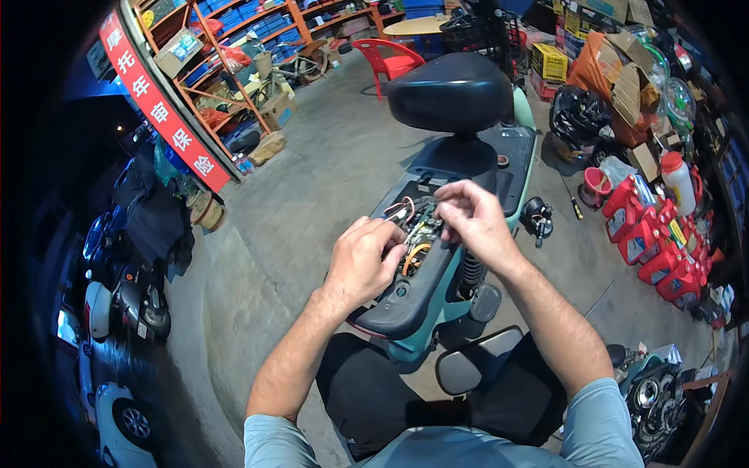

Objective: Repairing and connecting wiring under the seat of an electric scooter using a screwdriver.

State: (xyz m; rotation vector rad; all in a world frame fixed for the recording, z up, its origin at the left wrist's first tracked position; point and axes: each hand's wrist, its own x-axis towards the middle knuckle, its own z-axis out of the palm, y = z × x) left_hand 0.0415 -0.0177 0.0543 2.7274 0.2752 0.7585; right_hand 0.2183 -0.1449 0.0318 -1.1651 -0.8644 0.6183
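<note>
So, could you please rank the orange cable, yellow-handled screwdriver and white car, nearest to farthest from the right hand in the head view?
1. Orange cable: just lower left of the right hand.
2. Yellow-handled screwdriver: off to the right.
3. White car: far lower left.

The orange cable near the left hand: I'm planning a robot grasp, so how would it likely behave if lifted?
The orange cable is probably bendy but somewhat springy, since it holds a curve. It looks slender, so likely light. It may snag, lying close to other wires.
</note>
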